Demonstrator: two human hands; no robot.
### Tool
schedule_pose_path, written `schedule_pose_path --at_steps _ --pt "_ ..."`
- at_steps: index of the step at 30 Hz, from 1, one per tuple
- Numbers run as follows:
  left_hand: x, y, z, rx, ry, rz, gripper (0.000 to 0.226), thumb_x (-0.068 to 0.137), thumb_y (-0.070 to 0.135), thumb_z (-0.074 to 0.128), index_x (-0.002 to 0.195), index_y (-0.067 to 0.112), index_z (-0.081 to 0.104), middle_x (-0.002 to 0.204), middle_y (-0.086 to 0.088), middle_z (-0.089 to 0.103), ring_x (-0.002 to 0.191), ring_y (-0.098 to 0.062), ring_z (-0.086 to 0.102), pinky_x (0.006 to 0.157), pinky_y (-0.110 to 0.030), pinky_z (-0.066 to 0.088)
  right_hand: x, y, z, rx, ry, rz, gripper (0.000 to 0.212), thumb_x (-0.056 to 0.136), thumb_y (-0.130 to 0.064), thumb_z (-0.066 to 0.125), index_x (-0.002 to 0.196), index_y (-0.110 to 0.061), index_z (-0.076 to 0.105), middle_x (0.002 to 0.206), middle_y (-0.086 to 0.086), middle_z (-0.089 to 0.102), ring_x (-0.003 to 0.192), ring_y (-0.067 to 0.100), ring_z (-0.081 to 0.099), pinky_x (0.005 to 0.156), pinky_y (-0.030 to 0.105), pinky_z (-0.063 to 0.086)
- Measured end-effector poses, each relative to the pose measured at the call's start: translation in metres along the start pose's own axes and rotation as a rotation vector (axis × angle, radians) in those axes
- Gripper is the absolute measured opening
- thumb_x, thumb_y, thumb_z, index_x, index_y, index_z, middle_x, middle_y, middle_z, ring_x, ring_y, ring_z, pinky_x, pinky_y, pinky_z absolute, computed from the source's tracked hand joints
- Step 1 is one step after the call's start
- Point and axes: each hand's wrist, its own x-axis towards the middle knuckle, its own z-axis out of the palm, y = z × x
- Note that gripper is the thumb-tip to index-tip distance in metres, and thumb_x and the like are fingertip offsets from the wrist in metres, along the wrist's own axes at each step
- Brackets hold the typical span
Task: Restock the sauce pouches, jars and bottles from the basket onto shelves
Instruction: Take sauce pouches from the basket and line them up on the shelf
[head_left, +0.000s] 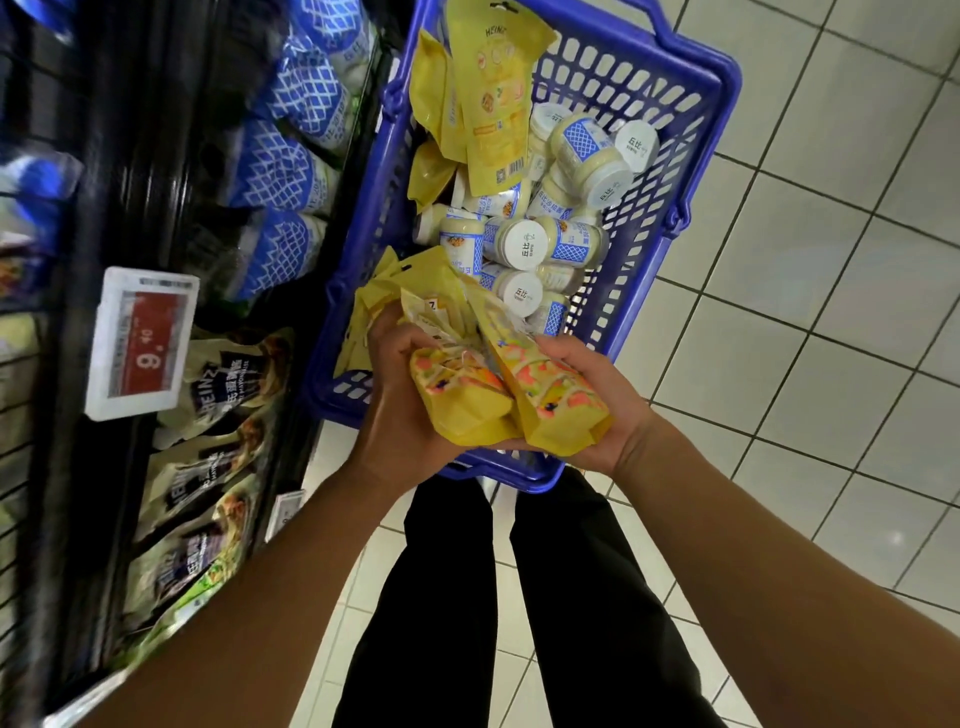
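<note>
Hands: our left hand (400, 395) and right hand (587, 410) each grip yellow pouches (467, 402);
Stock: the basket (717, 156) beyond our hands holds many jars (519, 239), more pouches;
Progress: we judge it early; shelves (156, 249) lie left of our hands

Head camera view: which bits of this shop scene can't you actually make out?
All in the head view:
- Blue plastic basket: its floor, buried under white-lidded jars and loose yellow pouches.
- Held yellow sauce pouches: their count, overlapped between left hand and right hand.
- White price tag: small print, blurred.
- Black shelf, top left: goods smeared by motion blur.
</note>
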Motion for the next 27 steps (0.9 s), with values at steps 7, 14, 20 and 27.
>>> schedule_pose_path --at_steps 7,14,20,27 --pt "-0.010 -0.010 -0.022 0.079 -0.269 -0.111 0.112 0.067 0.027 0.085 0.152 0.017 0.013 0.140 0.027 0.046 0.137 -0.014 0.046 0.103 -0.022 0.044 -0.007 0.005 0.000 -0.030 0.055 -0.042 0.022 0.082 -0.023 0.069 0.095 -0.012 0.082 0.103 0.013 0.076 0.092 0.028 0.075 0.075 0.041 0.061" --pt "-0.003 0.009 -0.029 -0.202 -0.153 -0.349 0.049 0.106 0.003 0.041 0.149 0.025 0.041 0.145 -0.004 0.054 0.128 -0.019 0.057 0.092 -0.027 0.053 -0.012 -0.003 0.000 -0.176 0.131 -0.109 0.028 0.075 -0.027 0.073 0.099 -0.015 0.079 0.103 0.014 0.076 0.088 0.030 0.075 0.070 0.041 0.061" --pt "0.016 0.016 -0.037 -0.839 -0.270 -0.959 0.057 0.097 0.057 0.040 0.142 0.026 0.051 0.142 -0.004 0.058 0.127 -0.023 0.059 0.093 -0.039 0.056 -0.017 -0.015 -0.002 -0.420 0.195 -0.148 0.044 0.075 -0.029 0.072 0.116 -0.012 0.069 0.111 0.018 0.074 0.093 0.032 0.074 0.073 0.040 0.060" --pt "0.016 0.019 -0.018 -0.512 -0.343 -0.838 0.051 0.074 0.032 0.075 0.123 0.029 0.059 0.116 0.006 0.073 0.109 -0.014 0.069 0.076 -0.026 0.059 -0.022 -0.008 -0.003 -0.416 0.193 -0.178 0.049 0.078 -0.028 0.076 0.124 -0.014 0.066 0.118 0.015 0.072 0.105 0.035 0.071 0.081 0.042 0.060"
